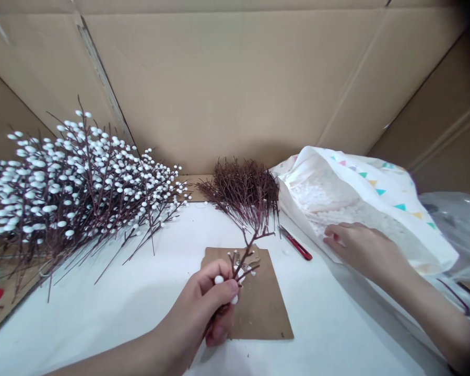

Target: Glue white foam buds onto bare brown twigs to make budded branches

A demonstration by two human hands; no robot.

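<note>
My left hand (pixel 215 297) is closed around a brown artificial branch (pixel 247 250), its forked twigs pointing up and to the right. A few white berries (pixel 219 280) show on it beside my fingers. My right hand (pixel 356 245) is at the mouth of a white bag (pixel 360 193) printed with coloured pennants, which holds many small white pieces (pixel 321 193). Its fingers are curled and close together; whatever may be between them is too small to make out. Beneath my left hand lies a piece of brown cardboard (pixel 264 308) with some whitish bits on it.
On the left is a large heap of branches with white berries (pixel 82 177). A bundle of bare brown branches (pixel 245 188) lies at the back, near a red-handled cutting tool (pixel 297 245). Cardboard walls (pixel 235 78) enclose the white table (pixel 141 308); clear plastic (pixel 454 219) is at the right.
</note>
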